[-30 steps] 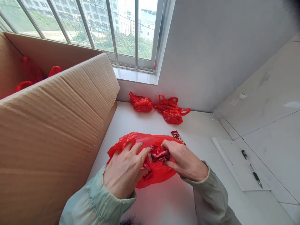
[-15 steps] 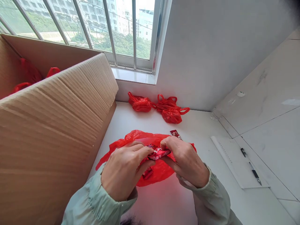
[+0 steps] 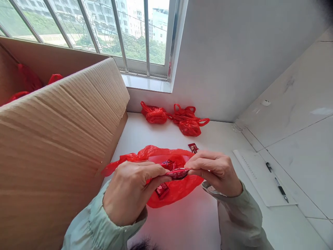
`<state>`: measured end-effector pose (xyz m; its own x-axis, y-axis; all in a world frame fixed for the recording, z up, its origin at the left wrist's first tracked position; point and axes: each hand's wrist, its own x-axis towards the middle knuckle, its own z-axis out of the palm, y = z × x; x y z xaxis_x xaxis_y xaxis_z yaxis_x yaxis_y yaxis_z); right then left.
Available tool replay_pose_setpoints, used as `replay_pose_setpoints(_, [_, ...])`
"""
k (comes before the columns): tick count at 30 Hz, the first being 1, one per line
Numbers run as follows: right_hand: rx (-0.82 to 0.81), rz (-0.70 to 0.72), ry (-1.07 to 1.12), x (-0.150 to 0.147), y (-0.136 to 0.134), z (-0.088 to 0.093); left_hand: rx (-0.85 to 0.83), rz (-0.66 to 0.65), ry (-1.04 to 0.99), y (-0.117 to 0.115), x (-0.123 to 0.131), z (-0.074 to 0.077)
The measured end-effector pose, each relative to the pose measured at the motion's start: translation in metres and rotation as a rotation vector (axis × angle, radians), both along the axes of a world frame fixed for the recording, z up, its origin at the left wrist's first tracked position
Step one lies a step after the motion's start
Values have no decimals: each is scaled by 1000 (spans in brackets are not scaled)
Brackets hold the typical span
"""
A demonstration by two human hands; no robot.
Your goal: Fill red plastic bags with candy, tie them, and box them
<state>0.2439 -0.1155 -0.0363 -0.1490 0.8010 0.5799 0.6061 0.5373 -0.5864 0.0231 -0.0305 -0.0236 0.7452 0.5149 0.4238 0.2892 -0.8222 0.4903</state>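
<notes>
A small red wrapped candy packet is pinched at both ends, by my left hand on its left and my right hand on its right, held a little above the table. Under it lies an open red plastic bag, spread flat on the white table, with more red packets on it. One loose red packet lies on the table just beyond the bag.
A big open cardboard box fills the left side, with red bags inside. Two tied red bags lie by the far wall under the window. A paper sheet and a pen lie at right.
Both hands have lifted from the bag, raising one packet between them. The bag's edges have shifted and the loose packet beyond it now shows clear of the bag.
</notes>
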Motion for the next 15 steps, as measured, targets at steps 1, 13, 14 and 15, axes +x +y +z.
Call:
replay_pose_setpoints(1, [7, 11, 13, 0, 1, -1, -20, -5, -14, 1, -1, 1])
replay_pose_setpoints(13, [-358, 50, 320, 0, 5, -10, 320, -9, -29, 10, 3, -8])
replay_pose_setpoints(14, [-447, 62, 387, 0, 5, -10, 363, -27, -39, 9, 4, -8])
replay_pose_setpoints(15, [-535, 69, 454, 0, 6, -10, 402, -39, -58, 7, 5, -8])
